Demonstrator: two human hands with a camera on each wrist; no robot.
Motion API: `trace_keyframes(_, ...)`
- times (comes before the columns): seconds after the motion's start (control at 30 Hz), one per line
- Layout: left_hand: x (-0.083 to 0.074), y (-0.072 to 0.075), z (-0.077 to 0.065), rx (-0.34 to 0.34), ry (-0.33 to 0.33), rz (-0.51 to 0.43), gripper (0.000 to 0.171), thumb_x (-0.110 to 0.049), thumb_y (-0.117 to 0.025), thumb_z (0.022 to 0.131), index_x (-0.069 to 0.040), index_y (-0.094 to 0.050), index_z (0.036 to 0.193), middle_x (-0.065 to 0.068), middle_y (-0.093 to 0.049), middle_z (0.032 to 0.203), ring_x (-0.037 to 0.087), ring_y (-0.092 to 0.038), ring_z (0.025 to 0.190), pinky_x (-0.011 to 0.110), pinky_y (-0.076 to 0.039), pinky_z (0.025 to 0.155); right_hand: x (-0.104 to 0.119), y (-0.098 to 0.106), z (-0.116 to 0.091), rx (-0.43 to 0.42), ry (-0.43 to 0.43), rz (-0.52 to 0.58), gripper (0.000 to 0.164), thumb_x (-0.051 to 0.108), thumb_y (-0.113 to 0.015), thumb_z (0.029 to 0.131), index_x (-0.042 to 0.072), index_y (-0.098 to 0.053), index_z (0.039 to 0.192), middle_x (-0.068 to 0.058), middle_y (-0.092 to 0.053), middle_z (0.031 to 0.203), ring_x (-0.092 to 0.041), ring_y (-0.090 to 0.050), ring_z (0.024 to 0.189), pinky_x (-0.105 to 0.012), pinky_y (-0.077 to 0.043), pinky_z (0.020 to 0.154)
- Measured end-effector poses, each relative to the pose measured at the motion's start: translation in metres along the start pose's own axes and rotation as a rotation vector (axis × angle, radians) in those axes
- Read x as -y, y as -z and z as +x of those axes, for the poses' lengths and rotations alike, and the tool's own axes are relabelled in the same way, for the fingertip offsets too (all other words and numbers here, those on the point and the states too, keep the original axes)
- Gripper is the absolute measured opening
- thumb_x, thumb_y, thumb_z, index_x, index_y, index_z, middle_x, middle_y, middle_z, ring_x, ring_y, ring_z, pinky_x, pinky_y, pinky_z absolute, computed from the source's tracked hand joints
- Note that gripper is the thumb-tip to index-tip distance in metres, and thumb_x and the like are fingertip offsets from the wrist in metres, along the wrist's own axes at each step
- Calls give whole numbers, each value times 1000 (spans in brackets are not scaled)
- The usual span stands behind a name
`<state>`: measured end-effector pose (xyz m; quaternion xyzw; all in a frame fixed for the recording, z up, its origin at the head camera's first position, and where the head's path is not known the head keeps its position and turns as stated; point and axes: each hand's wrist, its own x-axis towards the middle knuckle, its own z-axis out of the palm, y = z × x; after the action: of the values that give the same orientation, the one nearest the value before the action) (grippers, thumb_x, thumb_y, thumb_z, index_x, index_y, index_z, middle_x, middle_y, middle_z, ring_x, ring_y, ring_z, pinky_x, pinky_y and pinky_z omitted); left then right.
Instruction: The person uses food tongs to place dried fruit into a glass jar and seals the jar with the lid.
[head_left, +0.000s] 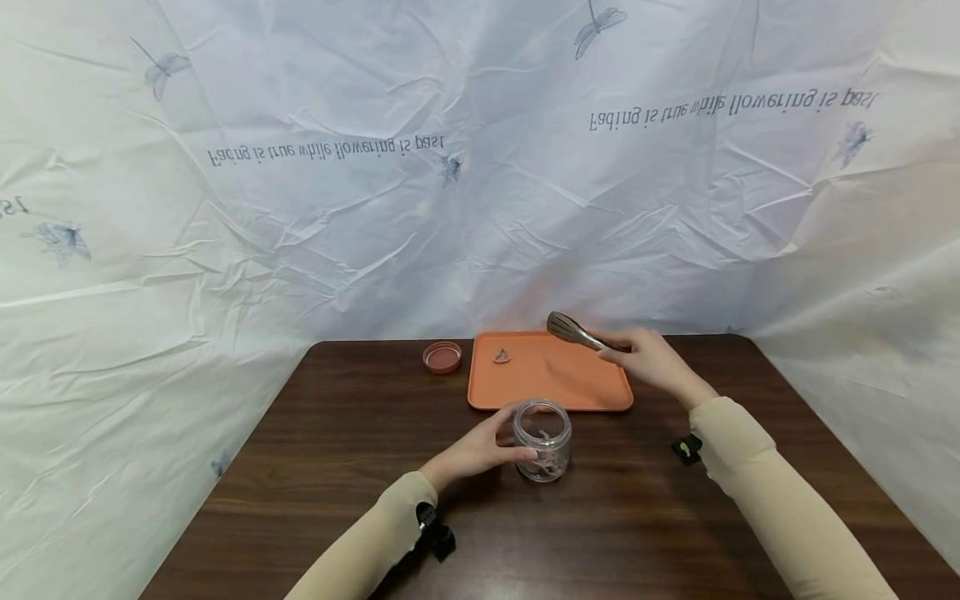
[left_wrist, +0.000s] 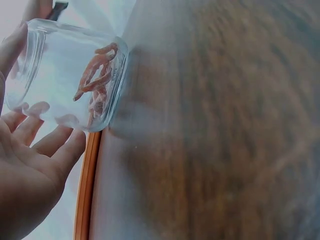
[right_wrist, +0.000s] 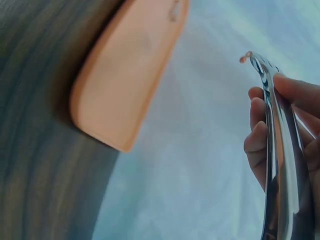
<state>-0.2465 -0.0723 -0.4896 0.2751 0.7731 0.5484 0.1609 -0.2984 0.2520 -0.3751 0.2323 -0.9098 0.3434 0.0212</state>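
Note:
My left hand (head_left: 480, 446) grips a clear glass jar (head_left: 553, 457) from its left side, with the thumb in front. The jar stands upright and uncapped on the table, before the tray. Several thin reddish-brown strips (left_wrist: 95, 75) lie at its bottom in the left wrist view. My right hand (head_left: 651, 358) holds metal tongs (head_left: 573, 331) above the orange tray (head_left: 551, 379), their tips pointing left. A small reddish piece (right_wrist: 244, 57) shows at the tongs' tip in the right wrist view. Another small piece (head_left: 501, 357) lies on the tray's left part.
A red round lid (head_left: 442, 357) lies left of the tray near the table's back edge. The dark wooden table (head_left: 322, 467) is bordered by a pale printed sheet (head_left: 375, 225) at the back and sides.

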Motion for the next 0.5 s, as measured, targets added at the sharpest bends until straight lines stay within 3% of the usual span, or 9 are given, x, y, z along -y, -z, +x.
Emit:
trace_keyframes(0.1, 0, 0, 0, -2, 5, 4, 76, -35, -76, 92, -41, -32, 154, 1, -43, 153, 24, -50, 136, 32, -52, 98, 8, 8, -9, 10, 4, -22, 45, 33, -62, 102, 28, -55, 147, -7, -62, 80, -10, -23, 43, -29, -31, 40)
trace_keyframes(0.17, 1, 0, 0, -3, 8, 4, 76, -34, -76, 93, -42, -32, 154, 1, -43, 153, 24, -49, 136, 33, -52, 99, 13, 13, -15, 16, 14, -34, 46, 39, -61, 102, 32, -54, 147, -6, -57, 74, -10, -21, 43, -29, -31, 40)
trace_keyframes(0.23, 1, 0, 0, -2, 9, -1, 76, -34, -75, 93, -42, -32, 154, 1, -42, 154, 24, -49, 137, 33, -51, 99, 18, 18, -22, 21, 26, -40, 47, 44, -61, 101, 36, -54, 146, -6, -58, 75, -10, -20, 42, -29, -32, 40)
trace_keyframes(0.37, 0, 0, 0, -1, 6, 1, 76, -34, -76, 93, -42, -32, 154, 1, -43, 153, 22, -47, 138, 32, -50, 101, 28, 27, -36, 22, 67, -67, 45, 43, -63, 100, 37, -55, 144, -5, -72, 112, -9, -18, 43, -30, -33, 42)
trace_keyframes(0.47, -1, 0, 0, 3, -2, 6, 76, -34, -76, 93, -42, -31, 154, 1, -44, 152, 21, -46, 139, 32, -49, 102, 33, 32, -46, 35, 67, -75, 45, 40, -65, 99, 33, -58, 143, -1, -71, 88, -8, -18, 44, -28, -31, 42)
trace_keyframes(0.5, -2, 0, 0, 5, -3, 5, 76, -33, -76, 93, -42, -31, 154, 2, -44, 152, 22, -46, 139, 32, -49, 103, 34, 33, -50, 43, 61, -71, 45, 39, -65, 99, 32, -58, 143, 3, -62, 71, -8, -18, 44, -28, -30, 41)
